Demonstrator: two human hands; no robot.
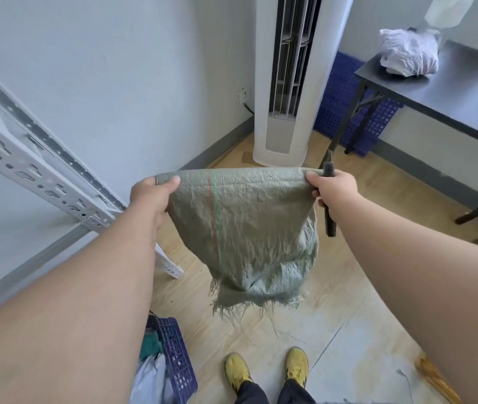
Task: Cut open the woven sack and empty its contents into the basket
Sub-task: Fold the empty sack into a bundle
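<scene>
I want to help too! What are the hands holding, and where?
Both hold the woven sack by its top corners: left hand one corner, right hand the other, with a dark tool too.

one sack (240, 228), one basket (178, 363), two hands (152, 196)

The floor (334, 287) is pale wood-look boarding with a greyer patch below the hands. On it, under the left hand (152, 196) and arm, stands a blue plastic basket (178, 363) with cloth and a white bag inside. Beyond the hands stands a tall white air conditioner (286, 112). Past the right hand (334, 191) stands a dark worktop (465, 91) carrying a crumpled white plastic bag (407, 53), with a blue perforated crate (345, 112) on the floor beneath it.
</scene>
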